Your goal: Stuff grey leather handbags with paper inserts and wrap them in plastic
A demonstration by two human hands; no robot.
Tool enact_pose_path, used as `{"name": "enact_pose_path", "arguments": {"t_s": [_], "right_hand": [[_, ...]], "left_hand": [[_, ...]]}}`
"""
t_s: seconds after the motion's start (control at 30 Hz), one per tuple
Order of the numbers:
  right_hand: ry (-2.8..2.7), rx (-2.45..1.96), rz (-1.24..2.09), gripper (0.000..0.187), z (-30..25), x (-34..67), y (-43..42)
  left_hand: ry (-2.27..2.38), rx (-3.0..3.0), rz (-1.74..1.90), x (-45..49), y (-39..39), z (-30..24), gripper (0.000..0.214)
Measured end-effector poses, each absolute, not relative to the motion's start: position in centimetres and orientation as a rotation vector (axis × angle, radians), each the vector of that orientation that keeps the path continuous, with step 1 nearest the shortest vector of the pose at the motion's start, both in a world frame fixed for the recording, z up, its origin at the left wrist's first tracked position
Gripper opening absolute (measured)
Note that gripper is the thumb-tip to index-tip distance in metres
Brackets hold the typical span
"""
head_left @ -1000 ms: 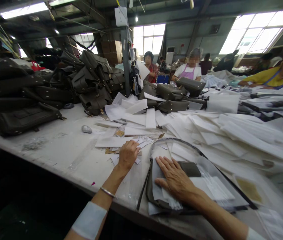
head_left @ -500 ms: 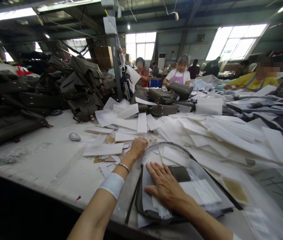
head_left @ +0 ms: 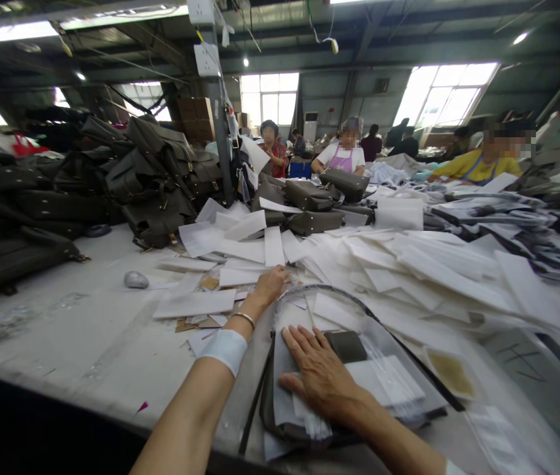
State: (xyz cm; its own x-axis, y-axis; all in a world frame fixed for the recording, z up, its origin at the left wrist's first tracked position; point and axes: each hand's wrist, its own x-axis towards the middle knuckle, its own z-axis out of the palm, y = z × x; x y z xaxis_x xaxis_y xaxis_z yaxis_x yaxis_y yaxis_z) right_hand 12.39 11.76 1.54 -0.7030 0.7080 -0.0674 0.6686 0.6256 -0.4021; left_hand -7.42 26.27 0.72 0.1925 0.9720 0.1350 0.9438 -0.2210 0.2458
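Note:
A dark handbag (head_left: 267,402) lies flat in front of me at the table's edge, its wrapped handle (head_left: 326,290) arched away from me. On top of it are white foam sheets, clear plastic and a small dark grey flat piece (head_left: 346,346). My right hand (head_left: 316,373) rests on the foam with its fingers stretched out, pressing it against the bag. Beyond the handle's left side, my left hand (head_left: 270,285) reaches into loose small papers and foam strips (head_left: 195,303). Its fingers are curled together, and their tips are partly hidden.
White foam sheets (head_left: 408,264) are heaped to the right and ahead. Dark bags (head_left: 155,178) pile up at the left, with more bags (head_left: 314,198) at the back. A grey computer mouse (head_left: 136,280) lies left of my left hand. Co-workers (head_left: 342,155) stand across the table.
My left hand has moved slightly farther forward among the papers. My right hand stays flat on the bag. The whole view has shifted a little.

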Motion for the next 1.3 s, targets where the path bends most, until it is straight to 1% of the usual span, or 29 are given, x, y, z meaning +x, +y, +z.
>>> {"name": "enact_pose_path", "arguments": {"t_s": [0.1,0.2,0.3,0.37,0.43,0.53,0.6,0.67,0.77,0.8,0.83,0.9,0.97,1.0,1.17,1.23,1.3], "right_hand": [[-2.731,-1.165,0.647,0.081,1.1,12.4,11.9],[-2.719,-1.155,0.655,0.081,1.0,12.3,11.9],[-2.670,-1.124,0.677,0.080,1.1,12.4,11.9],[-2.560,-1.092,0.711,0.074,1.3,12.7,12.3],[-2.345,-1.073,0.722,0.062,1.8,13.1,12.9],[-1.958,-1.055,0.726,0.043,3.7,13.5,14.2],[-1.761,-1.043,0.842,0.039,5.7,13.4,14.9],[-1.614,-1.003,1.065,0.045,8.0,13.0,15.3],[-1.473,-0.865,1.434,0.063,10.6,12.4,15.2],[-1.453,-0.815,1.532,0.065,11.1,12.4,15.1],[-1.440,-0.774,1.611,0.063,11.3,12.4,14.9],[-1.434,-0.752,1.708,0.053,11.3,12.9,14.4],[-1.455,-0.800,1.748,0.043,10.9,13.8,13.9],[-1.469,-0.839,1.763,0.042,10.7,14.4,13.6],[-1.520,-0.977,1.789,0.052,10.6,17.1,12.2],[-1.528,-0.993,1.731,0.049,10.8,17.9,11.7],[-1.523,-0.991,1.603,0.043,11.0,18.6,11.3]], "left_hand": [[1.907,2.292,0.368,-6.7,27.7,0.1,0.034],[1.937,2.219,0.417,-6.8,28.0,-0.1,0.033],[1.964,2.140,0.550,-7.7,27.1,1.1,0.026],[1.974,2.090,0.677,-8.5,26.1,2.8,0.016],[1.938,2.049,0.792,-9.2,24.8,4.9,0.010],[1.757,2.006,0.858,-9.6,22.2,8.3,0.017],[1.598,1.988,0.849,-9.2,20.4,10.3,0.024],[1.458,1.981,0.822,-8.2,18.6,11.8,0.027],[1.250,1.937,0.775,-6.4,16.4,13.1,0.027],[1.182,1.898,0.781,-5.8,15.9,13.4,0.027],[1.123,1.848,0.804,-5.2,15.4,13.5,0.026],[1.054,1.762,0.877,-4.2,14.7,13.5,0.027],[1.026,1.707,0.941,-3.4,14.2,13.2,0.033],[1.003,1.681,0.956,-3.1,14.0,13.0,0.036],[0.887,1.566,0.974,-1.3,13.4,11.4,0.043],[0.830,1.525,1.041,-0.4,13.0,10.9,0.046],[0.717,1.467,1.074,0.5,12.5,10.3,0.058]]}}
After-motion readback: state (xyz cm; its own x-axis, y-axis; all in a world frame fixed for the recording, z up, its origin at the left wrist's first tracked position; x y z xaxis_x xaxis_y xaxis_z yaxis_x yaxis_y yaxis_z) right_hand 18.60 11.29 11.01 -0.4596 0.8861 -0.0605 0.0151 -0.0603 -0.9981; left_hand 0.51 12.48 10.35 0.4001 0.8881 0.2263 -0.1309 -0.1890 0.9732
